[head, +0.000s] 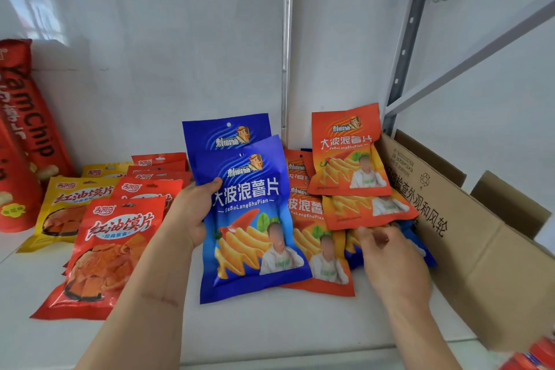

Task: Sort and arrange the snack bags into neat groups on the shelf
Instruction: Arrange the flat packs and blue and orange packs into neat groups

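Head view: a blue wavy-chip bag (255, 219) is gripped by its left edge in the person's left hand (192, 213), thumb across the front, lifted and tilted off the white shelf (270, 321), apparently to separate it from the orange kind. A second blue bag (225, 132) stands just behind it. Right of that hand, the right hand (387, 252) pinches the lower edge of an orange wavy-chip bag (369, 210), fingers curled beneath it; another orange bag (345, 153) leans above, and more orange bags (318, 249) lie overlapped between the two hands. Beyond the right hand's fingers, blue bag corners (420, 249) show under the orange ones, so this pile looks unsorted. Left of the left forearm, red oil-chip bags (108, 249) and yellow ones (63, 207) already sit in tidy overlapping rows, with tall red YamChip packs (27, 117) standing farther left against the back wall. An open cardboard carton (456, 228) rests just right of the right hand, likely the source of the stock
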The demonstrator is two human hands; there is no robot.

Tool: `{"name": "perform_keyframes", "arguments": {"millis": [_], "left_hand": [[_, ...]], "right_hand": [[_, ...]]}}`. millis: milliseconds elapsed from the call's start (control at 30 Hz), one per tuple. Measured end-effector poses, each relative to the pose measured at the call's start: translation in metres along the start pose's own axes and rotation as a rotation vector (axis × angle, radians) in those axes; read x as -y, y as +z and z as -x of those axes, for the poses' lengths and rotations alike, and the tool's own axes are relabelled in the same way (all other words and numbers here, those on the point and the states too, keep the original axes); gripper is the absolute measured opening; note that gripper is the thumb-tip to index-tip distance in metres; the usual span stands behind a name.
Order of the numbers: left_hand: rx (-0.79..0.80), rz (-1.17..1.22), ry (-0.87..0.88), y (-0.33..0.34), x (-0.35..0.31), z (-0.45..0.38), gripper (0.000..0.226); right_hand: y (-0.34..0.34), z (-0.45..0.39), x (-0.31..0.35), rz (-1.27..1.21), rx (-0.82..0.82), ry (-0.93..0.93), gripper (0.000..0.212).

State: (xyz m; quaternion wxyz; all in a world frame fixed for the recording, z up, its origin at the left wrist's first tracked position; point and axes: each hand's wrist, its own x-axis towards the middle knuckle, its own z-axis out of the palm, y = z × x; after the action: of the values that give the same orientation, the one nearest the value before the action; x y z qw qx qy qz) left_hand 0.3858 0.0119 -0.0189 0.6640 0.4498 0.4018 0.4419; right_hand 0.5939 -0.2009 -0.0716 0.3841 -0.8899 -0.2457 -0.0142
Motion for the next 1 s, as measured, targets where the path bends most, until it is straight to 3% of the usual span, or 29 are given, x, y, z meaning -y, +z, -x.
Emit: {"name": "perform_keyframes", "arguments": {"millis": [167, 300, 533, 700, 833, 1000], "left_hand": [[0.011, 0.045, -0.062, 0.009, 0.016, 0.005, 0.014], [0.048, 0.099, -0.111, 0.015, 0.028, 0.007, 0.018], [0.042, 0.131, -0.193, 0.018, 0.04, 0.007, 0.043], [0.031, 0.126, -0.181, 0.019, 0.044, 0.007, 0.035], [0.031, 0.126, -0.181, 0.018, 0.048, 0.009, 0.039], [0.039, 0.132, -0.201, 0.016, 0.047, 0.008, 0.043]], "right_hand": [[0.0, 0.011, -0.002, 0.153, -0.214, -0.061, 0.049], [0.003, 0.008, 0.003, 0.163, -0.065, -0.003, 0.086], [0.002, -0.017, -0.001, 0.151, 0.011, 0.028, 0.102], [0.002, -0.029, 0.002, 0.12, 0.099, 0.046, 0.119], [-0.003, -0.034, 0.007, 0.092, 0.156, 0.081, 0.117], [-0.007, -0.027, 0.014, 0.075, 0.129, 0.092, 0.101]]}}
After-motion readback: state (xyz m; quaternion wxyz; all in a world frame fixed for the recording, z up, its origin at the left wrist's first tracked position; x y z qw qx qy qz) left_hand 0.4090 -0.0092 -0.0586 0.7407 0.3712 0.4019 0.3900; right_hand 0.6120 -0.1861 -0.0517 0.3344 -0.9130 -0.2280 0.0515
